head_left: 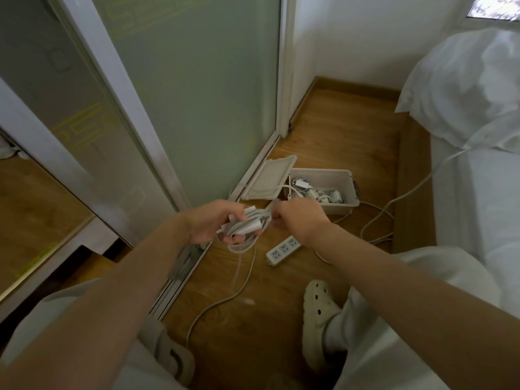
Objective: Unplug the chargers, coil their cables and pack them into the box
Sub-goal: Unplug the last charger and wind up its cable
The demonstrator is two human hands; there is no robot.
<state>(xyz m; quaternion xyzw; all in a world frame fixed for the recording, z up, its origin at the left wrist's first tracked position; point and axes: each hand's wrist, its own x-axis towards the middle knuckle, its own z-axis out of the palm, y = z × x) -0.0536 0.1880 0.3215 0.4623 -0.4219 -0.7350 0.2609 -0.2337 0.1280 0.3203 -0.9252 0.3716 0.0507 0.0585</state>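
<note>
left hand (215, 224): gripping a coiled white charger cable (247, 225)
right hand (298, 218): pinching that coil's end, near the open box (342, 205)

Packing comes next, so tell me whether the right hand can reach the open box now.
Likely yes: the box lies open just beyond the right hand, nothing between, though its fingers pinch the cable coil.
</note>
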